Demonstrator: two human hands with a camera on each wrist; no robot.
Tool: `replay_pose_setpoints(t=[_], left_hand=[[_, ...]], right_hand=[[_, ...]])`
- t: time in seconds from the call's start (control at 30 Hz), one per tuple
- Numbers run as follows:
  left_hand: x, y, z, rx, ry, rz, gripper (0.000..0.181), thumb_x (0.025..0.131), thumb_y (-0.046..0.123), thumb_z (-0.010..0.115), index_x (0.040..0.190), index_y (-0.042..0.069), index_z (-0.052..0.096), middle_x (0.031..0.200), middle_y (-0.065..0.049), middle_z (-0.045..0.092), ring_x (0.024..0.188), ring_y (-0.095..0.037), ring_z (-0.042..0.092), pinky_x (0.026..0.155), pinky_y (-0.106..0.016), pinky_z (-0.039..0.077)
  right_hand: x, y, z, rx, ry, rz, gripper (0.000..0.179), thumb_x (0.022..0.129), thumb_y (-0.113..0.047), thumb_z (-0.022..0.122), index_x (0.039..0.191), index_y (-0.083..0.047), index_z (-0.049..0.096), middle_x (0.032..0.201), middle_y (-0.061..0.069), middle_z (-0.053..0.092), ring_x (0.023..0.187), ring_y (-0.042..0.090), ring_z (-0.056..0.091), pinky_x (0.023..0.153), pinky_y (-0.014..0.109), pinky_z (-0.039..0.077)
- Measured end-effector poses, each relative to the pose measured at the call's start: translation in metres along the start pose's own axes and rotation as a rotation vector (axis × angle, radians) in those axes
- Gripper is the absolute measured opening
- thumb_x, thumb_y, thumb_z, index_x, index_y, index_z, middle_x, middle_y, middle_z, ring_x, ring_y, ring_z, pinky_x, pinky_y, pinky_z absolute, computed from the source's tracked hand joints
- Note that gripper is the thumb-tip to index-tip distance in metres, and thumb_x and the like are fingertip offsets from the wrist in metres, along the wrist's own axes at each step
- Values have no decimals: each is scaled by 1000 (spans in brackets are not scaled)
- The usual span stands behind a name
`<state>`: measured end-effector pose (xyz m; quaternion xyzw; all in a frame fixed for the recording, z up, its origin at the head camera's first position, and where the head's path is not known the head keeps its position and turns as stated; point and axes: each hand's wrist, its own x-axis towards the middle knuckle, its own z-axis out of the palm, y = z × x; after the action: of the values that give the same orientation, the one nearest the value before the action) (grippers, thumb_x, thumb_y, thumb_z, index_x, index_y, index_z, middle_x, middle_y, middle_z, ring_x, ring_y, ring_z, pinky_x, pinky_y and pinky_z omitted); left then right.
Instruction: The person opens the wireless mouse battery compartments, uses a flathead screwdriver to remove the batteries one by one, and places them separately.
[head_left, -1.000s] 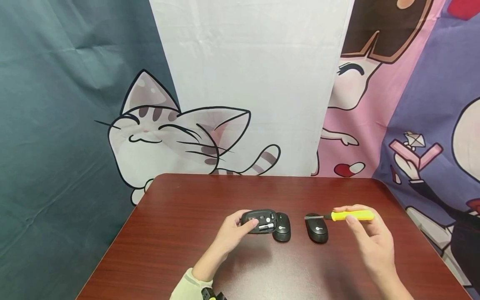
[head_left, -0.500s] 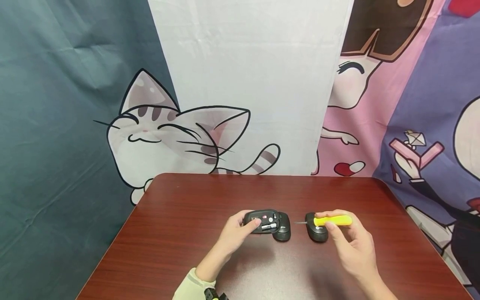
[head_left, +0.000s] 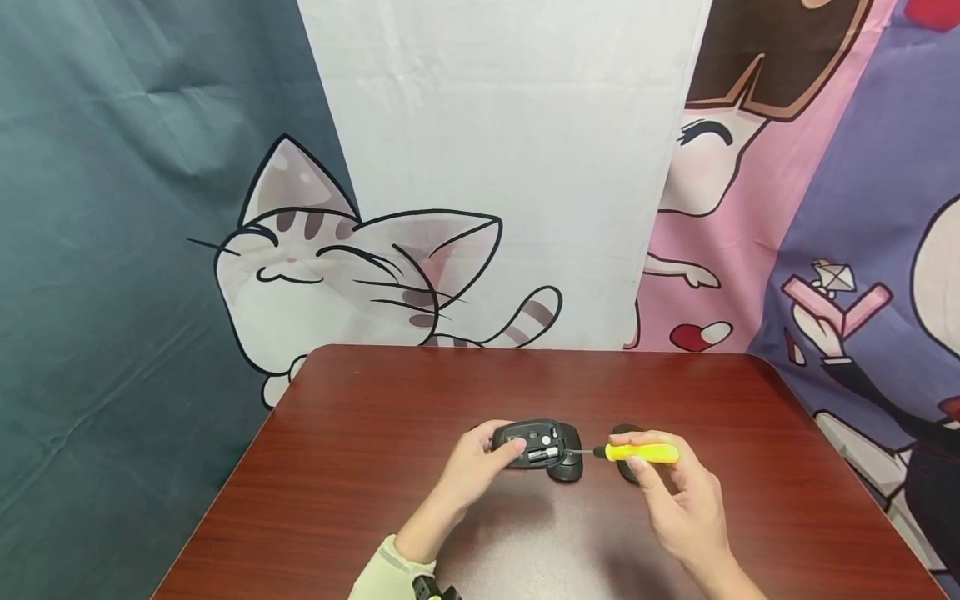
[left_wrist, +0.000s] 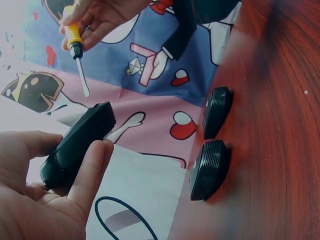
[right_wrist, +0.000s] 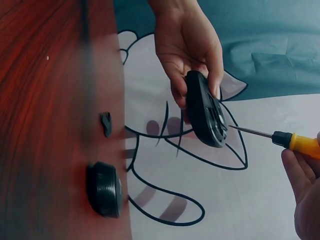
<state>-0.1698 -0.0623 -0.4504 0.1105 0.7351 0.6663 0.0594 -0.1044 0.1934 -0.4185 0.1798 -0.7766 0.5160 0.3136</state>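
Note:
My left hand point(head_left: 468, 471) holds a black computer mouse point(head_left: 528, 430) above the table, thumb on its underside. That underside faces up, and the battery compartment is uncovered with a silvery battery point(head_left: 543, 454) inside. My right hand point(head_left: 686, 504) grips a yellow-handled screwdriver point(head_left: 642, 452) whose shaft points left at the held mouse. In the right wrist view, the screwdriver's tip point(right_wrist: 231, 126) is close to the compartment end, seemingly just short of touching. The held mouse point(left_wrist: 75, 145) appears edge-on in the left wrist view, between thumb and fingers.
Two more black mice lie on the brown table point(head_left: 405, 383): one mouse point(head_left: 567, 472) behind the held one, another point(head_left: 626, 472) partly hidden by my right hand. A small dark piece point(right_wrist: 105, 124) lies on the table. Printed cloth hangs behind the table.
My right hand has moved left with the screwdriver, bringing its tip from over the right-hand mouse to the held mouse. My left hand has shifted slightly right.

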Motion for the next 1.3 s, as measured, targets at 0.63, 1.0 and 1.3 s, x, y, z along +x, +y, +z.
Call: replay_pose_setpoints(t=[0.63,1.0,1.3], left_hand=[[-2,5,3,-4,-23,1,34,94,18,72,119,-4,64,102,-14,72,82,-14,70,76,-37,63],[-4,8,6,25,17,44,33,91,17,75,115,-3,66,95,-13,73,79,-12,68,70,-32,62],[-5,3,1,-40,-11,43,32,92,11,72,116,-8,64,98,-19,72,80,-16,71,71,-36,64]], right_hand=[[-4,5,13,-35,12,-182,29,87,4,75,115,0,66,108,9,75,104,3,68,82,8,53],[2,-2,34,-73,88,-524,30,100,-20,65,100,10,68,97,16,73,91,21,69,95,14,50],[-12,16,28,35,85,-101,46,73,26,72,112,3,67,104,14,75,103,4,69,85,10,54]])
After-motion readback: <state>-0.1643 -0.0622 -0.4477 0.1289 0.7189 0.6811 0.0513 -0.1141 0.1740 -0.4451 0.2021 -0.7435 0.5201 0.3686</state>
